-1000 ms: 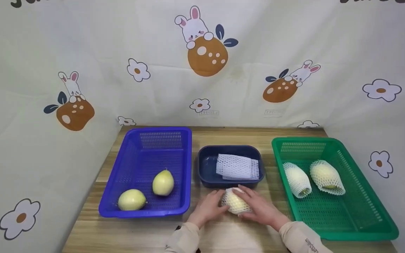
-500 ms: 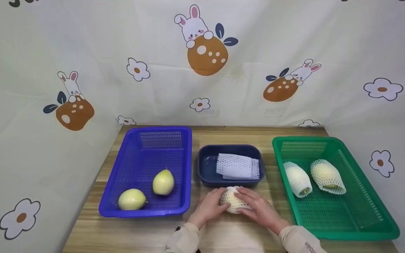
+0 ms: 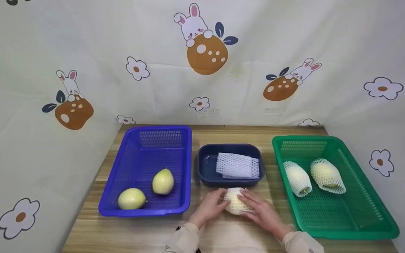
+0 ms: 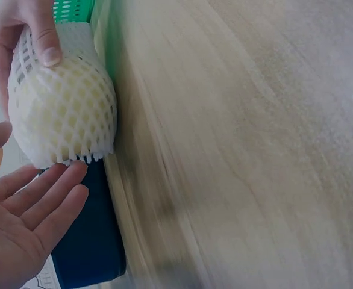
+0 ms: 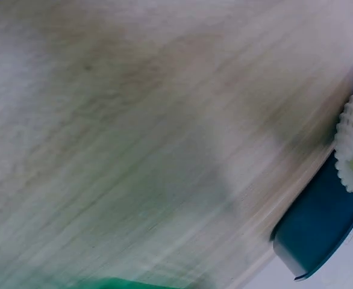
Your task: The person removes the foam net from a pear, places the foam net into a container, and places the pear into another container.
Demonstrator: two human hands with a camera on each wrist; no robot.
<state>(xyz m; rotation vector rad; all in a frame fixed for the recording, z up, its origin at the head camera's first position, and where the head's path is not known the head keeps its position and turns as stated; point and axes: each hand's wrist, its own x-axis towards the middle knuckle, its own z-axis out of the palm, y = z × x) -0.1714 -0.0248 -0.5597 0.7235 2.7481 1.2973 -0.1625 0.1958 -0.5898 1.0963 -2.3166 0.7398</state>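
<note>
Right hand (image 3: 264, 212) had shifted slightly toward 4 o'clock since half a second earlier; left hand (image 3: 207, 207) had barely moved. Netted fruit (image 3: 234, 203) sat between them, on or just above the table (image 3: 223, 235), contact not confirmed. Left fingers were straight and slightly apart, tips at the fringed edge of the net (image 4: 68, 129); right thumb and fingers were clamped around the opposite side, probably because a round piece could roll. From the fruit: tray (image 3: 207, 165) at 12 o'clock, blue basket (image 3: 153, 158) at 10, green basket (image 3: 353, 218) at 3, presumably set so that nets lay within reach and bare and wrapped pieces stayed separate. Counts: two bare fruits (image 3: 163, 181) in the blue basket, two wrapped fruits (image 3: 327, 174) in the green, one between the hands, five total; at least two spare nets (image 3: 237, 166) in the tray, overlapping, exact number not readable.
</note>
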